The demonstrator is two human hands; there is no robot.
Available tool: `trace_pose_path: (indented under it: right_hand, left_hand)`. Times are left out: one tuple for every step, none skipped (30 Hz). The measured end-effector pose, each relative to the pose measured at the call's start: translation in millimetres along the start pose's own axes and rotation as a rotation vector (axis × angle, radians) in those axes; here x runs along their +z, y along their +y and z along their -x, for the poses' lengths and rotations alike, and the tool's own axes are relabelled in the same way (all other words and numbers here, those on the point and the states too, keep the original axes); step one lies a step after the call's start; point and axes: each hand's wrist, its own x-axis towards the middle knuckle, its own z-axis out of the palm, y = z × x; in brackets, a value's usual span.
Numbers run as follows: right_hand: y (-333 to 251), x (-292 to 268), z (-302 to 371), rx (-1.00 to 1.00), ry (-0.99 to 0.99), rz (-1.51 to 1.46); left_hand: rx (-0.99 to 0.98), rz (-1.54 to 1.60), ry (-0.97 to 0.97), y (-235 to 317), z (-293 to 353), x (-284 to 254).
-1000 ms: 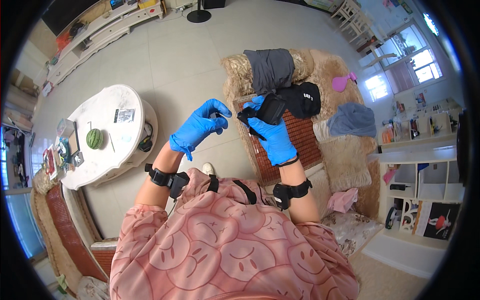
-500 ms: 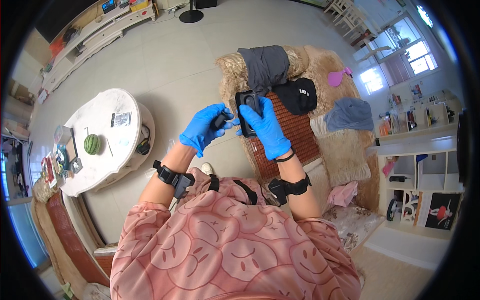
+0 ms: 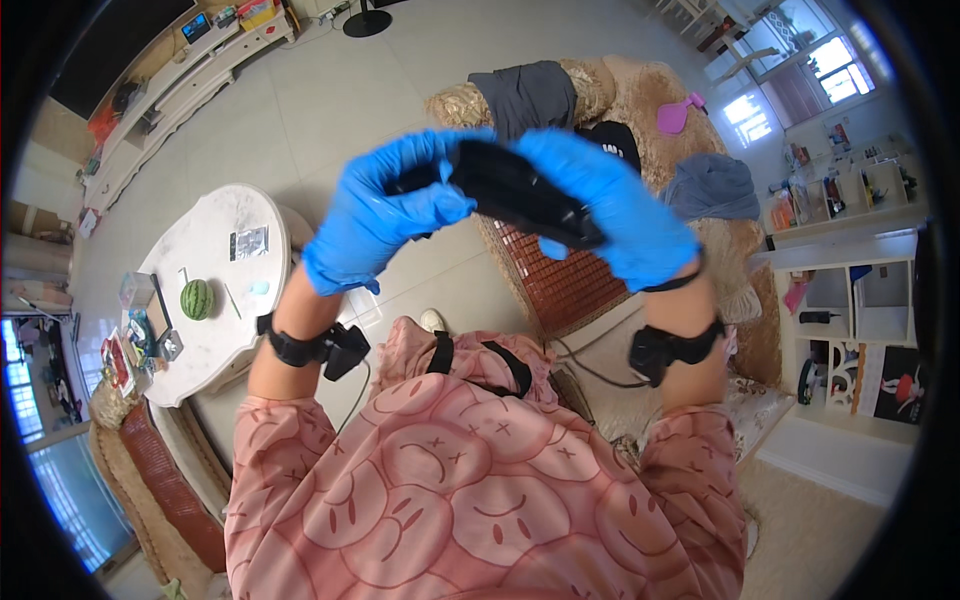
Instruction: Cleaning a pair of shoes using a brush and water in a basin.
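My left hand (image 3: 368,212) and my right hand (image 3: 628,212), both in blue gloves, are raised close in front of me. Between them is a long black object (image 3: 520,192) with rounded edges, tilted down to the right; its kind is unclear. My right fingers wrap its far side and right end. At its left end, my left hand pinches a small black piece (image 3: 412,180), mostly covered by the fingers. Whether the two black parts are joined cannot be made out. Each forearm wears a black strapped device.
Ahead to the right stands a sofa with a brown woven mat (image 3: 540,275), grey cloth (image 3: 525,95), a black cap (image 3: 612,140) and a pink paddle-shaped thing (image 3: 680,115). An oval white table (image 3: 225,290) at left bears a watermelon (image 3: 197,299). Shelves (image 3: 835,250) line the right.
Both hands have come up nearer to my head with the black object, which has turned from upright to slanting. My left hand with the small piece has moved against its left end.
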Motion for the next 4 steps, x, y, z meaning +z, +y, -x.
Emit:
trace_pose_path:
  right_hand:
    - [-18.5,8.8,9.6,-0.025,-0.014,-0.044]
    - [-32.0,19.8,21.5,-0.304,-0.042,0.025]
    - [-40.9,14.7,24.1,-0.436,-0.081,0.065]
    - [-47.4,5.6,25.4,-0.57,-0.112,0.095]
  left_hand:
    - [0.045,0.005,0.064,21.9,5.9,2.5]
    - [0.13,0.01,0.12,40.7,10.6,4.8]
    - [0.123,0.001,0.098,52.5,3.1,7.1]
    - [0.096,0.003,0.087,43.1,-9.4,9.0]
